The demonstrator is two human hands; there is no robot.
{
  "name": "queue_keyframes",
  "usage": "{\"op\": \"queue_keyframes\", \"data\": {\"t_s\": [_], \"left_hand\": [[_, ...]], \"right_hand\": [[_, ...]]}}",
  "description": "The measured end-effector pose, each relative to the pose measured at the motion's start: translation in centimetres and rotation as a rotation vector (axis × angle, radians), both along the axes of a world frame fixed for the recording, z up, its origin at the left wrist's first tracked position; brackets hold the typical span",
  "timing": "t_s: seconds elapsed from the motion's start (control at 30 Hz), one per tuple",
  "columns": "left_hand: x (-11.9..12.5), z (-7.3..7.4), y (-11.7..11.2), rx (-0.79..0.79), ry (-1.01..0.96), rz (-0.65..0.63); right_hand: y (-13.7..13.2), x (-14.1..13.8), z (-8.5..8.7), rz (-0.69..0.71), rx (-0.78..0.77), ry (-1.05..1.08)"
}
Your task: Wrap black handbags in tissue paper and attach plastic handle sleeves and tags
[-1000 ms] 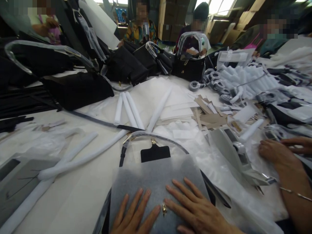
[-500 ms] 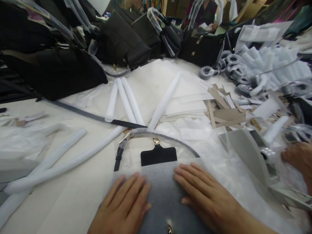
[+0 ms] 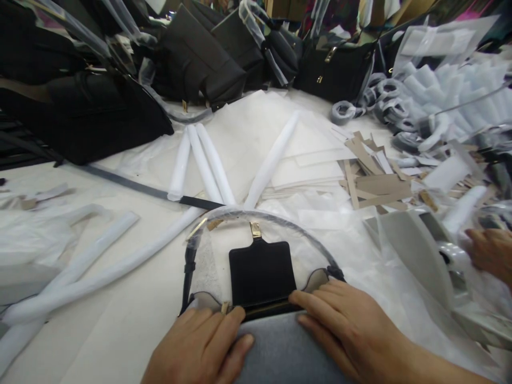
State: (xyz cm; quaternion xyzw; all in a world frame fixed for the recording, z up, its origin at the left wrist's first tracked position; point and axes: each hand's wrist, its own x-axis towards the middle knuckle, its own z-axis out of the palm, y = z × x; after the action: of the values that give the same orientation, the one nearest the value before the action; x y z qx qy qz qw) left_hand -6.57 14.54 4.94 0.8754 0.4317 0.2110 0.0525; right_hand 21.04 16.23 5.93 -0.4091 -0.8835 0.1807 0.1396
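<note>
A small black handbag (image 3: 262, 269) lies in front of me, its flap turned up and away with a gold clasp (image 3: 255, 230) at the tip. A thin pale sheet (image 3: 276, 352) covers the bag's front and looks grey over it. My left hand (image 3: 196, 346) has its fingers bent over the bag's top edge at the left, thumb on the sheet. At the right end of that edge, my right hand (image 3: 348, 330) grips the same way. Between them a dark slit of the opening shows. The plastic-wrapped handle (image 3: 260, 215) arches behind the flap.
White foam tubes (image 3: 206, 162) and stacked white sheets (image 3: 308, 170) lie beyond the bag. Brown paper strips (image 3: 378, 184) and a grey tape dispenser (image 3: 416, 256) are at right, beside another person's hand (image 3: 490, 256). Black bags (image 3: 200, 58) line the back.
The sheet's upper edge has come down, uncovering more of the flap and the bag's opening. Both my hands went from lying flat on the sheet to curling over the top edge.
</note>
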Motion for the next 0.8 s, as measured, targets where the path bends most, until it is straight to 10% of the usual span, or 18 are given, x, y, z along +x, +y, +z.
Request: {"op": "queue_keyframes", "data": {"t_s": [0.5,0.8], "left_hand": [[0.5,-2.4,-0.3,0.180,0.199,0.025],[1.6,-1.8,-2.3,0.159,0.167,-0.260]], "right_hand": [[0.5,-1.1,-2.6,0.057,0.037,-0.300],[0.8,-1.2,-2.6,0.071,-0.030,-0.356]]}}
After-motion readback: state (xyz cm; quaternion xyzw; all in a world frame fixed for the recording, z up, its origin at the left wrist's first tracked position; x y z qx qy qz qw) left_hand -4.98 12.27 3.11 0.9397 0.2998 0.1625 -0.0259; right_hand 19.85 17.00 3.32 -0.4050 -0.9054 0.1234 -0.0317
